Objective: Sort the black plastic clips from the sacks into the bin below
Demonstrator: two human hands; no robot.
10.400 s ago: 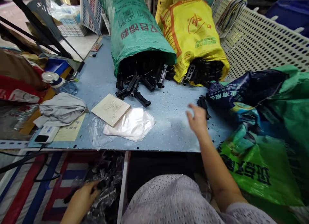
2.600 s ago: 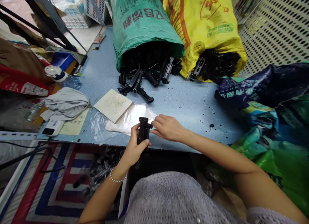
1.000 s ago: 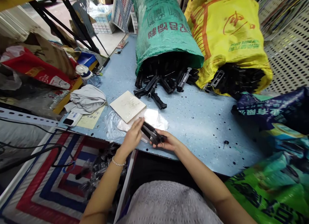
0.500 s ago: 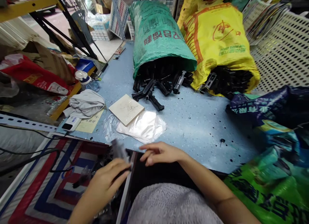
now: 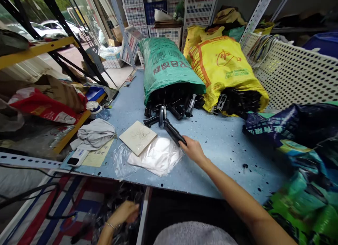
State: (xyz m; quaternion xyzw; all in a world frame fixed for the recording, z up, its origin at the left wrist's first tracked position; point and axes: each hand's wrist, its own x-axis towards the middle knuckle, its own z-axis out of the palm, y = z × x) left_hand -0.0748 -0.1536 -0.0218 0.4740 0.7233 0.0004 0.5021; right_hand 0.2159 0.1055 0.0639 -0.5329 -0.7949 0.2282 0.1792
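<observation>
My right hand (image 5: 194,149) is closed around the near end of a long black plastic part (image 5: 173,130), which lies slanted at the front of a loose pile. Other black parts (image 5: 150,121) spill out of the mouth of the green woven sack (image 5: 171,67). Low on the left, my left hand (image 5: 125,212) hangs below the table edge, over dark pieces in clear plastic in a striped-cloth bin (image 5: 63,199). Its fingers are blurred and partly hidden, so I cannot make out a hold. A beige square tile (image 5: 138,137) rests partly on white plastic bags (image 5: 158,157), left of my right hand.
A yellow sack (image 5: 224,62) of similar black parts lies beside the green one. A cream perforated basket (image 5: 295,72) and crumpled dark and green sacks (image 5: 298,188) border the right. Grey cloth (image 5: 95,132), a white device (image 5: 77,157) and a bottle (image 5: 97,109) line the table's left.
My right hand has reached forward from the table edge and taken hold of a black plastic part. My left hand has dropped lower; the clear-bagged piece it held no longer shows in it.
</observation>
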